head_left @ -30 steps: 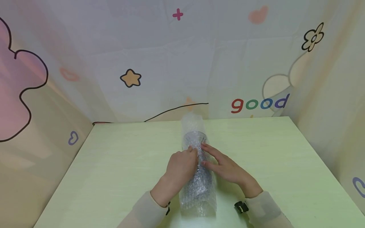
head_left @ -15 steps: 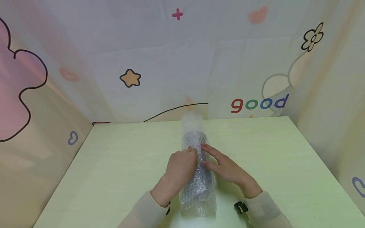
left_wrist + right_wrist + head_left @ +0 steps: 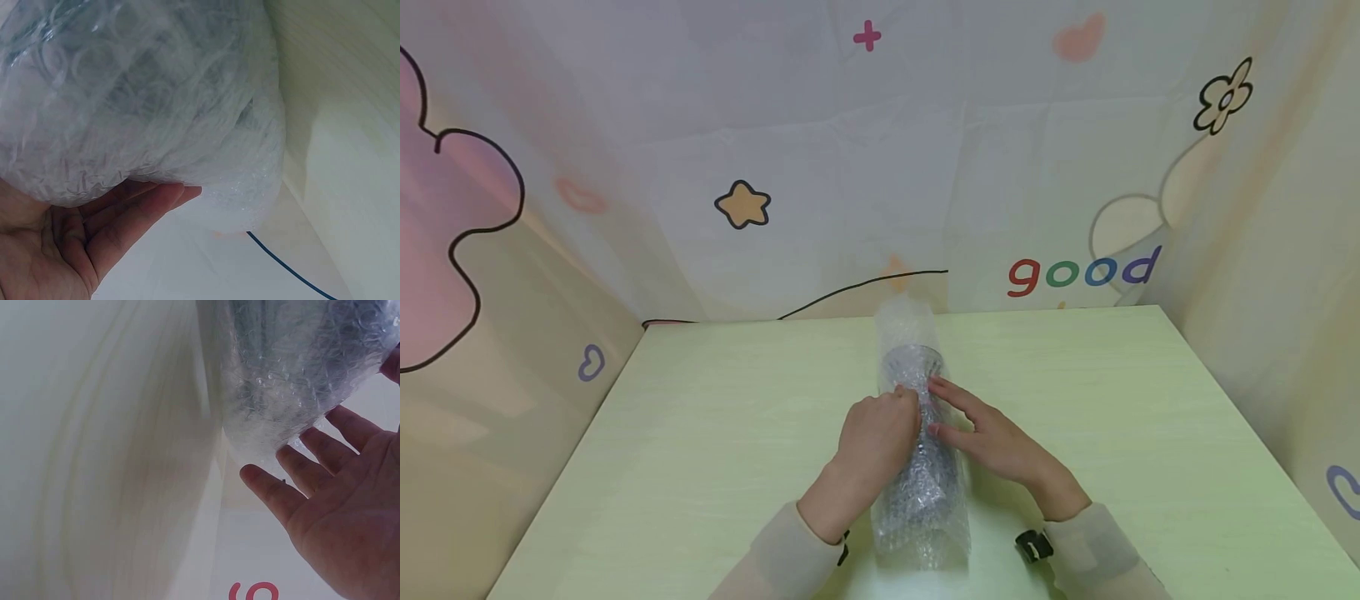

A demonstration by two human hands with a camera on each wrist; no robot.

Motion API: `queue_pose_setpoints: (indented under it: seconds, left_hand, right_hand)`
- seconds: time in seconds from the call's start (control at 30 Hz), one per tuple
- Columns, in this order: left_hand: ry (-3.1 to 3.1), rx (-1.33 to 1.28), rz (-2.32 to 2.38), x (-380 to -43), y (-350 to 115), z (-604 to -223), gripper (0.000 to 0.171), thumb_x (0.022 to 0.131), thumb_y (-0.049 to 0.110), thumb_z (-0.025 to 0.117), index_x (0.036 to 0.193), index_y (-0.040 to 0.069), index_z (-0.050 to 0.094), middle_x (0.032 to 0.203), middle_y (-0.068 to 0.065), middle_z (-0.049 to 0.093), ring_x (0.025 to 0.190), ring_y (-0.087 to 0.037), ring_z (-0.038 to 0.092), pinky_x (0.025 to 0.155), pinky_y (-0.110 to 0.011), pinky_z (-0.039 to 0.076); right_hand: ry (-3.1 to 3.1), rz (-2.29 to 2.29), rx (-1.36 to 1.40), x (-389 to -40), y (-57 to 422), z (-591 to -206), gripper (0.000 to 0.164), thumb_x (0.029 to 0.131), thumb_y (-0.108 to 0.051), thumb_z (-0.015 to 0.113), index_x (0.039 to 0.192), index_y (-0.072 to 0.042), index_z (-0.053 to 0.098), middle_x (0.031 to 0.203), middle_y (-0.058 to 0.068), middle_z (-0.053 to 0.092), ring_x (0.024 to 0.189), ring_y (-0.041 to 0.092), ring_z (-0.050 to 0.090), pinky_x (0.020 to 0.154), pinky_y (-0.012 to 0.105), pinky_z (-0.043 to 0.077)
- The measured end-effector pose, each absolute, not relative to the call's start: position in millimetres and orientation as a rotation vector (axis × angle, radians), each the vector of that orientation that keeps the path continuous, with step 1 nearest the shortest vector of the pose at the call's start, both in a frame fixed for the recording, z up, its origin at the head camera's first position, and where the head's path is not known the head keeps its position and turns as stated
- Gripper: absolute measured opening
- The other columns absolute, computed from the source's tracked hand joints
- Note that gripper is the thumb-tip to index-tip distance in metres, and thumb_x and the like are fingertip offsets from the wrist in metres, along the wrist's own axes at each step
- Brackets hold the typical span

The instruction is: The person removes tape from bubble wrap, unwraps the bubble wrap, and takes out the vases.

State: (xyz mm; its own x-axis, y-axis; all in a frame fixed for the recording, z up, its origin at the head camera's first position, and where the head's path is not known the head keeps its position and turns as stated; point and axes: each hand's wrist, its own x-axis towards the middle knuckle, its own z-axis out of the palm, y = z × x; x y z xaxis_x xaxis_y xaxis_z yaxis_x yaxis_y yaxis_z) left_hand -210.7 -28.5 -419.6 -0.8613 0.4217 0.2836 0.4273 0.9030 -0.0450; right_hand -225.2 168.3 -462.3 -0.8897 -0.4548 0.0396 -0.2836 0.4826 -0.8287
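A long roll of bubble wrap lies lengthwise on the table in the head view, wound around a darker, roughly cylindrical object whose kind the wrap obscures. My left hand bends over its top from the left, knuckles up. In the left wrist view, the extended fingers press against the wrap's surface, and the thumb is hidden. From the right, my right hand rests its fingertips on the wrap, thumb spread apart. Its fingers show straight against the wrap in the right wrist view.
The pale green table extends on both sides of the roll. A printed curtain closes off the back and sides. Loose bubble wrap sticks out past the far end of the wrapped object, near the table's back edge.
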Motion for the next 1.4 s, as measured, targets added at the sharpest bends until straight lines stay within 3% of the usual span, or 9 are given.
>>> queue_pose_setpoints:
  seconds: [0.57,0.9,1.4]
  left_hand:
    - [-2.768,-0.619,-0.034,-210.8,-28.4,-420.2,0.022,0.1,0.024,0.068,0.102,0.003,0.075,0.075,-0.009,0.075,0.054,-0.022,0.068,0.042,-0.032,0.051]
    - [-2.78,-0.608,-0.061,-212.3,-29.2,-421.3,0.02,0.101,0.024,0.067,0.092,0.008,0.072,0.067,-0.006,0.07,0.051,-0.021,0.065,0.041,-0.031,0.048]
    - [-2.768,-0.585,-0.116,-213.0,-28.5,-420.2,0.02,0.099,0.02,0.07,0.083,0.009,0.067,0.062,-0.004,0.067,0.049,-0.019,0.063,0.04,-0.032,0.047]
  right_hand:
    - [2.54,-1.357,-0.644,-226.3,167.3,-463.0,0.065,0.104,-0.04,0.061,0.162,-0.026,0.037,0.173,-0.002,0.026,0.16,0.035,0.023,0.122,0.064,0.028]
    - [2.514,-1.385,-0.618,-224.6,167.0,-461.3,0.066,0.102,-0.041,0.063,0.162,-0.029,0.036,0.172,-0.007,0.025,0.16,0.029,0.022,0.124,0.062,0.028]
    - [2.506,-1.387,-0.624,-225.6,168.5,-460.6,0.068,0.103,-0.042,0.062,0.163,-0.028,0.034,0.173,-0.003,0.024,0.16,0.033,0.02,0.123,0.064,0.026]
